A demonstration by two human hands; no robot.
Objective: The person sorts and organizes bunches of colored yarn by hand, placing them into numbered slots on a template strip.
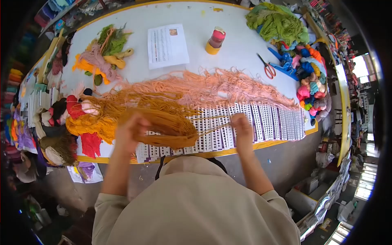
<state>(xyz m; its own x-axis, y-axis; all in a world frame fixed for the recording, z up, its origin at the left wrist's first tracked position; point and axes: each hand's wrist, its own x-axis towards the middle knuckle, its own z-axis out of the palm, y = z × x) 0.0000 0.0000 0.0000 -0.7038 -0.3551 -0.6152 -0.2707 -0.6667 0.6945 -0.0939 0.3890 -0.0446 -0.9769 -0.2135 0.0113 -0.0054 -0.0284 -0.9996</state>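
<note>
A looped skein of brown-orange yarn (167,124) hangs from my left hand (134,130), whose fingers are closed round its left end. From the skein a few strands stretch right to my right hand (241,123), closed on them. Beneath both hands lies a long row of white cards with dark holes (261,122). Loose pink-peach yarn (228,87) spreads behind the cards, and more brown-orange yarn (102,108) lies to the left of it.
A printed sheet (167,45), a thread cone (215,41) and scissors (267,67) lie farther back. Green yarn (279,24) and coloured bundles (314,85) are piled at the right. Red yarn (90,145) hangs at the table's left front edge.
</note>
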